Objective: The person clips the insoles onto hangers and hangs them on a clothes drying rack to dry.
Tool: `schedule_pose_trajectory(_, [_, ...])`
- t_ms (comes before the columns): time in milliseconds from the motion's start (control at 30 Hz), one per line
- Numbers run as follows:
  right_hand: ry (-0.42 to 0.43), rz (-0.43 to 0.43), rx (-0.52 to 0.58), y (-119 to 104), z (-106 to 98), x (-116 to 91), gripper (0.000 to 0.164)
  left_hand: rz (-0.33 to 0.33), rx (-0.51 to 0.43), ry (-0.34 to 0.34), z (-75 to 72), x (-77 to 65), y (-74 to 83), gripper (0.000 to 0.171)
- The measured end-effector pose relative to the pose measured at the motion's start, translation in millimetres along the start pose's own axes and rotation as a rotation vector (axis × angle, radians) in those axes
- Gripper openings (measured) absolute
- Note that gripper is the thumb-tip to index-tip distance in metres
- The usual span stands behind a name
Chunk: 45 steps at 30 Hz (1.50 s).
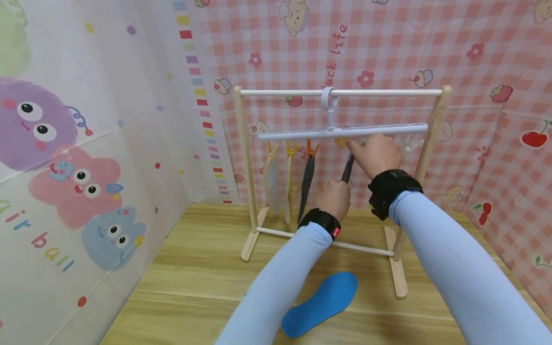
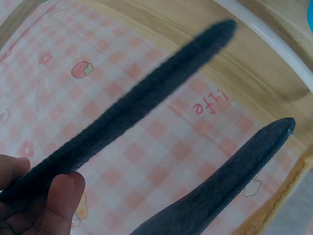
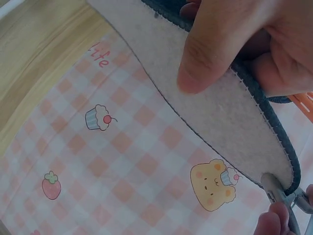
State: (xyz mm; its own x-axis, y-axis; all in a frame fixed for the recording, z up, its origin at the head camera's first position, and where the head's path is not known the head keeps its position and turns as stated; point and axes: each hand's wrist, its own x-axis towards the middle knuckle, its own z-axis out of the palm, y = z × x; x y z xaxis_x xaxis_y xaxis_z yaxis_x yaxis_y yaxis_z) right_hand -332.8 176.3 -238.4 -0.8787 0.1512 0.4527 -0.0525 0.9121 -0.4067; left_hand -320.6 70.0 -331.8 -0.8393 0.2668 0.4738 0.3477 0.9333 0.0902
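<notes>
At the bottom centre of the head view, a blue insole (image 1: 325,302) lies on the table (image 1: 181,287); both sleeves (image 1: 276,287) are cut off by the frame. Near the centre, the left hand (image 1: 333,199) has thumb and fingers clamped on a dark insole (image 1: 348,168), seen nearly edge-on and partly covered by both hands. The left wrist view crops its upper end at the left edge; the right wrist view shows its pale face. Above and right, the right hand (image 1: 379,155) pinches a grey clip (image 3: 275,187), low in the right corner of the right wrist view, where only fingertips show. The clip meets the insole's end; how firmly it bites is hard to make out.

Just above runs a white hanger (image 1: 297,135). Under its left half hang three more insoles (image 1: 307,177) from clips, the leftmost pale and blurred. The hanger hooks over the top bar of the rack (image 1: 246,158), whose right post is partly hidden by the right arm. Behind is a checked cloth (image 1: 388,48).
</notes>
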Motion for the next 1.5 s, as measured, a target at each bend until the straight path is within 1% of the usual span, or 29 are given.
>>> schedule_pose_trajectory(100, [0.007, 0.007, -0.008, 1, 0, -2, 0.068, 0.017, 0.022, 0.012, 2.1, -0.9, -1.8, 0.034])
schedule_pose_trajectory(233, [0.021, 0.006, -0.014, 1, -1, -4, 0.07, 0.021, 0.04, 0.032, 5.4, -3.1, -4.2, 0.031])
schedule_pose_trajectory(433, [0.045, -0.018, -0.015, 6, 2, -8, 0.066, -0.001, 0.006, 0.023, 9.5, -8.7, -5.9, 0.028])
schedule_pose_trajectory(567, [0.033, -0.037, -0.006, 11, 3, -12, 0.06, -0.031, 0.002, 0.002, 12.6, -12.7, -6.4, 0.024])
schedule_pose_trajectory(633, [0.022, -0.043, -0.006, 14, 3, -14, 0.061, -0.033, 0.012, -0.006, 14.7, -13.9, -7.1, 0.025])
schedule_pose_trajectory(767, [-0.004, -0.042, 0.018, 21, 3, -19, 0.065, -0.005, 0.034, -0.006, 19.2, -15.5, -9.8, 0.028])
schedule_pose_trajectory(833, [-0.014, -0.039, 0.028, 25, 3, -22, 0.064, 0.002, 0.037, -0.012, 21.0, -16.1, -11.9, 0.028])
schedule_pose_trajectory(967, [-0.04, -0.023, 0.01, 29, 4, -26, 0.064, -0.019, 0.056, -0.034, 22.4, -18.1, -17.1, 0.028])
schedule_pose_trajectory(1067, [-0.069, -0.009, -0.006, 31, 4, -29, 0.07, -0.031, 0.085, -0.041, 21.7, -20.3, -22.6, 0.03])
schedule_pose_trajectory(1167, [-0.07, -0.02, 0.014, 33, 6, -32, 0.072, -0.029, 0.099, -0.053, 21.3, -22.3, -30.0, 0.031])
schedule_pose_trajectory(1267, [-0.068, -0.024, 0.04, 36, 8, -35, 0.072, -0.036, 0.081, -0.094, 21.7, -25.7, -37.1, 0.032])
schedule_pose_trajectory(1333, [-0.075, -0.025, 0.031, 37, 9, -39, 0.073, -0.042, 0.055, -0.123, 24.1, -28.3, -42.9, 0.031])
schedule_pose_trajectory(1433, [-0.104, -0.019, 0.037, 38, 12, -45, 0.074, -0.081, 0.006, -0.183, 27.7, -32.5, -50.8, 0.027])
schedule_pose_trajectory(1500, [-0.111, -0.025, 0.044, 39, 15, -48, 0.073, -0.095, -0.015, -0.207, 29.6, -36.3, -56.5, 0.023])
